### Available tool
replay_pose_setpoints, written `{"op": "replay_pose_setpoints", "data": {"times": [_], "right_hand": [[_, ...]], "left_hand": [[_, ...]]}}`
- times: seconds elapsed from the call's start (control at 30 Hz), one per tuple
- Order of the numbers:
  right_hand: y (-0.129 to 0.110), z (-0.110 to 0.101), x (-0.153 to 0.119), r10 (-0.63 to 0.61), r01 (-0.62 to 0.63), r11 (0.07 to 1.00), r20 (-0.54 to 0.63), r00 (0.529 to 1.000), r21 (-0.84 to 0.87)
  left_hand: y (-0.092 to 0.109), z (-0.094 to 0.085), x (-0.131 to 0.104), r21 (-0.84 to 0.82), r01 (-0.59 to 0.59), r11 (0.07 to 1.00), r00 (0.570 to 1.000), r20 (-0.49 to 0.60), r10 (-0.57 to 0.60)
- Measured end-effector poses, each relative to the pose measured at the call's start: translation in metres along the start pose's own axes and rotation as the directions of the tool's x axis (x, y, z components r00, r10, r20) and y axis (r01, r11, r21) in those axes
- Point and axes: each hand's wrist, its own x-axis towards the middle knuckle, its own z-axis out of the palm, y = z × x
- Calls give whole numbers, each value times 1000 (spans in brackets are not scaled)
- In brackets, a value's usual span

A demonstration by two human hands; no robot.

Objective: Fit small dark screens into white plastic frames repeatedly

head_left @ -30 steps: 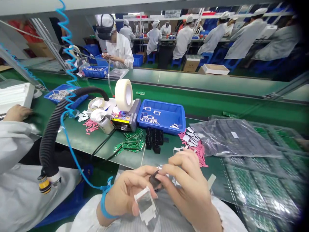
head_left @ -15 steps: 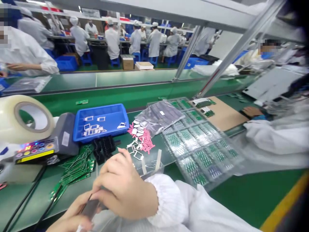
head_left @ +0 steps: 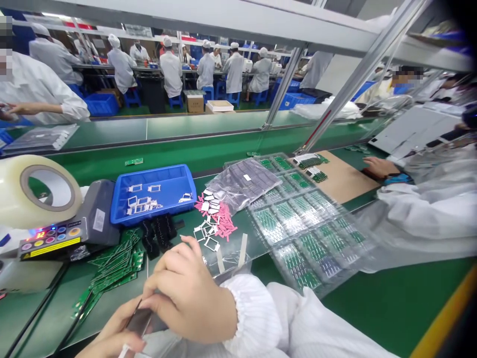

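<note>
My left hand (head_left: 112, 330), partly cut off by the bottom edge, is closed on a small flat dark glossy piece (head_left: 138, 322) that looks like a little screen. Over it, my right hand (head_left: 184, 293) pinches the same piece by its upper edge, thumb and index finger together. A small white bit (head_left: 125, 351) shows by the left fingertips. Beyond the right hand lie white frames (head_left: 211, 243) and pink strips (head_left: 224, 219). Black parts (head_left: 160, 232) lie just past its knuckles, and a pile of green circuit boards (head_left: 115, 271) is to the left.
A blue tray (head_left: 189, 171) holds several white frames. At left, a large tape roll (head_left: 70, 194) sits on a grey device (head_left: 97, 214). Clear trays of boards (head_left: 294, 219) overhang the bench edge at right, near a co-worker's hand (head_left: 380, 166). A shelf beam (head_left: 238, 20) crosses above.
The view has shifted slightly. Both my hands keep hold of the dark piece, its tilt barely altered. The co-worker's hand at right has lifted and spread a little.
</note>
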Motion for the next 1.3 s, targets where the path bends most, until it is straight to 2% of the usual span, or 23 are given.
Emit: {"op": "replay_pose_setpoints", "data": {"times": [0.07, 0.2, 0.37, 0.43, 0.53, 0.63, 0.7, 0.77, 0.87, 0.93, 1.03, 1.1, 1.17, 1.23, 1.3], "right_hand": [[0, 2, -1, 3, -2, 1000, -31, 1000, 10], [2, 6, -4, -2, 5, 999, -66, 998, 49], [5, 9, -1, -2, -3, 998, 63, 998, 71], [4, 7, 0, -11, 3, 998, 123, 992, 65], [7, 0, 0, -3, -24, 991, 196, 981, 133], [22, 0, -6, 100, -150, 971, 256, 961, 184], [38, 10, -15, 176, -209, 976, 339, 924, 65], [54, 26, -25, 214, -199, 977, 406, 888, -80], [65, 41, -29, 216, -170, 975, 412, 885, -145], [59, 35, -21, 176, -144, 983, 361, 916, -114], [37, 11, 2, -49, 43, 999, 280, 959, 26], [21, 0, 16, -210, 207, 977, 262, 942, 40], [11, -2, 25, -292, 308, 951, 292, 911, -11], [9, 2, 27, -317, 340, 940, 305, 898, -23], [11, 8, 27, -294, 292, 955, 300, 908, 53]], "left_hand": [[5, 3, -2, 1, -22, 1000, 998, 57, 22], [15, 9, -20, -3, -192, 981, 972, 134, 191], [30, 31, -41, -37, -308, 951, 926, 219, 308], [33, 39, -39, -156, -293, 943, 920, 223, 323], [32, 40, -30, -383, -195, 903, 946, 171, 277], [28, 32, -20, -562, -149, 813, 965, 97, 244], [25, 26, -16, -630, -123, 766, 969, 90, 229], [23, 24, -15, -678, -66, 732, 968, 134, 212], [25, 27, -17, -709, 21, 705, 953, 228, 201], [27, 31, -19, -707, 51, 705, 938, 276, 208], [31, 36, -23, -696, 32, 718, 923, 296, 245], [33, 37, -26, -679, 10, 734, 920, 294, 259], [34, 39, -28, -647, -9, 762, 926, 282, 250], [35, 39, -30, -609, -28, 792, 938, 258, 232], [36, 38, -30, -600, -44, 799, 941, 243, 234]]}}
